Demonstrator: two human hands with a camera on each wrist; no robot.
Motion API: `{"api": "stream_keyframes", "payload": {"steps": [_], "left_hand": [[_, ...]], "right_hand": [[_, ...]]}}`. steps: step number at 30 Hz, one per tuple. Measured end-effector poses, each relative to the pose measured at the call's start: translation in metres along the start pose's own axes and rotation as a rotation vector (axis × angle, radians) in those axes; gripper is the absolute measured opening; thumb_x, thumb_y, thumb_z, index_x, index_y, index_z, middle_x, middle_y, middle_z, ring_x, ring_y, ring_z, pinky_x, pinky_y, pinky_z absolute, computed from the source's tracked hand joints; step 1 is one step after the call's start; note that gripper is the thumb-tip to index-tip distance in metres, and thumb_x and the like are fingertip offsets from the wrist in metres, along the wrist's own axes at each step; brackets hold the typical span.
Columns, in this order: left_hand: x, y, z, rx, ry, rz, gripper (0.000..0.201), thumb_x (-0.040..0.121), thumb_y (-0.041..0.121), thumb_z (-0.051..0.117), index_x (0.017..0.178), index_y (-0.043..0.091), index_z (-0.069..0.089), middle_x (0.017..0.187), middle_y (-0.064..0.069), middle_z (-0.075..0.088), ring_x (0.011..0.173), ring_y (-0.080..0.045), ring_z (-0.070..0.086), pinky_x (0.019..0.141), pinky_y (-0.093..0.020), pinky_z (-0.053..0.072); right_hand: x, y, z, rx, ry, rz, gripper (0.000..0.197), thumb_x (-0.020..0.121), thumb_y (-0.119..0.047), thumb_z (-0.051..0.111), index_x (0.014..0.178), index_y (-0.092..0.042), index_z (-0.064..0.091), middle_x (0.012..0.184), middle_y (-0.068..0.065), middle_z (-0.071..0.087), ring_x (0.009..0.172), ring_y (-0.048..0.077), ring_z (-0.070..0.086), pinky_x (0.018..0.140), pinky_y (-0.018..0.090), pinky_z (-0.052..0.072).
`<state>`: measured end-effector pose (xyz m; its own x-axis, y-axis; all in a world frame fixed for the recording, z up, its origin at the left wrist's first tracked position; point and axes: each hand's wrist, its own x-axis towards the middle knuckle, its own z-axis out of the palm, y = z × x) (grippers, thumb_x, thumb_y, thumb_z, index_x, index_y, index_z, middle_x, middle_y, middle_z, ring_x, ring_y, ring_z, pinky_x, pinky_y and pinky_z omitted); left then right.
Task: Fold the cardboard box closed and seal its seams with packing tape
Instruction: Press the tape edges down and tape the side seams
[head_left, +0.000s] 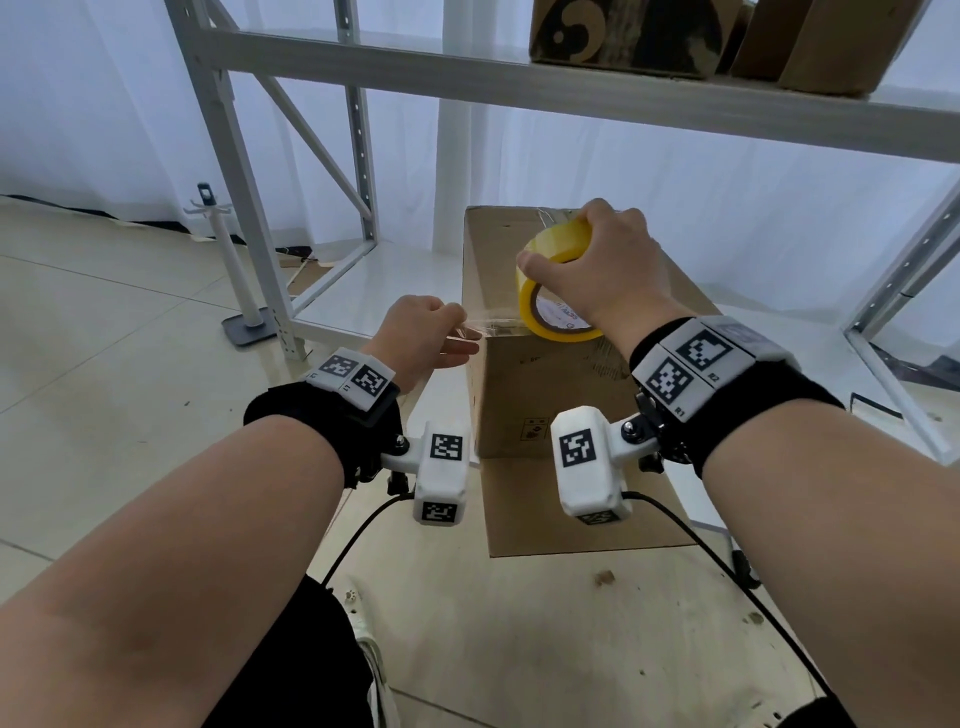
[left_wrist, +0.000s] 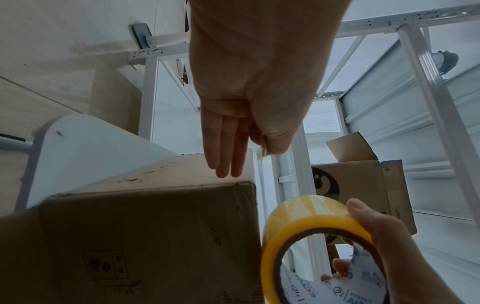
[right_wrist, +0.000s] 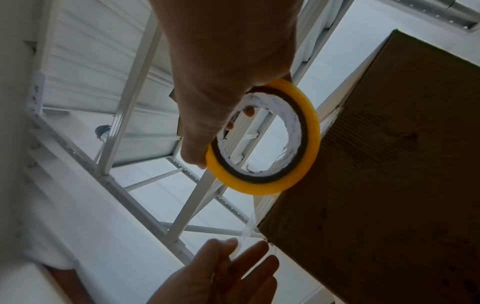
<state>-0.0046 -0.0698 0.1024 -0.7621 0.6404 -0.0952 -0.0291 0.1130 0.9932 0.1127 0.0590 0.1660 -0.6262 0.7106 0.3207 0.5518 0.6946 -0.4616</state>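
A closed brown cardboard box (head_left: 545, 395) stands on a low white stand in front of me, also in the left wrist view (left_wrist: 155, 226) and the right wrist view (right_wrist: 389, 164). My right hand (head_left: 597, 260) grips a yellow roll of packing tape (head_left: 558, 280) over the box top, thumb outside and fingers through the core; the roll (left_wrist: 311, 224) (right_wrist: 262, 135) shows in both wrist views. A clear strip of tape (head_left: 493, 327) runs left from the roll to my left hand (head_left: 431, 332), which pinches its end between thumb and forefinger just beyond the box's near left corner, other fingers straight (left_wrist: 226, 148).
A white metal shelving rack (head_left: 519, 73) stands behind the box, with other cardboard boxes (head_left: 675, 36) on its upper shelf. A white pole on a grey base (head_left: 244, 291) stands at the left on the tiled floor. A flat sheet of cardboard (head_left: 571, 509) lies under the box.
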Motion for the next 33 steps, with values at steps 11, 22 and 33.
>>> {"api": "stream_keyframes", "payload": {"steps": [11, 22, 33], "left_hand": [[0.003, -0.001, -0.009, 0.073, 0.038, -0.023, 0.018, 0.093, 0.014, 0.050, 0.099, -0.001, 0.059, 0.083, -0.010, 0.069, 0.070, -0.020, 0.069, 0.073, -0.034, 0.057], [0.007, -0.006, -0.007, 0.204, 0.059, -0.054, 0.018, 0.094, 0.015, 0.051, 0.094, -0.001, 0.059, 0.085, -0.011, 0.068, 0.071, -0.022, 0.068, 0.073, -0.034, 0.058], [0.012, -0.021, 0.009, 0.428, 0.039, -0.060, 0.028, 0.096, 0.028, 0.052, 0.101, 0.002, 0.057, 0.081, -0.006, 0.063, 0.069, -0.017, 0.062, 0.067, -0.029, 0.054]], "right_hand": [[0.002, -0.018, 0.010, -0.136, -0.001, -0.018, 0.083, 0.072, -0.072, 0.057, 0.137, -0.025, 0.039, 0.133, 0.008, 0.043, 0.124, 0.033, 0.044, 0.094, 0.050, 0.046], [-0.001, -0.023, 0.007, -0.167, -0.026, -0.019, 0.083, 0.075, -0.072, 0.056, 0.139, -0.023, 0.037, 0.136, 0.010, 0.042, 0.126, 0.034, 0.042, 0.098, 0.050, 0.044], [0.003, -0.019, 0.004, -0.151, -0.051, -0.006, 0.084, 0.074, -0.072, 0.056, 0.138, -0.022, 0.037, 0.133, 0.010, 0.042, 0.125, 0.034, 0.043, 0.096, 0.047, 0.044]]}}
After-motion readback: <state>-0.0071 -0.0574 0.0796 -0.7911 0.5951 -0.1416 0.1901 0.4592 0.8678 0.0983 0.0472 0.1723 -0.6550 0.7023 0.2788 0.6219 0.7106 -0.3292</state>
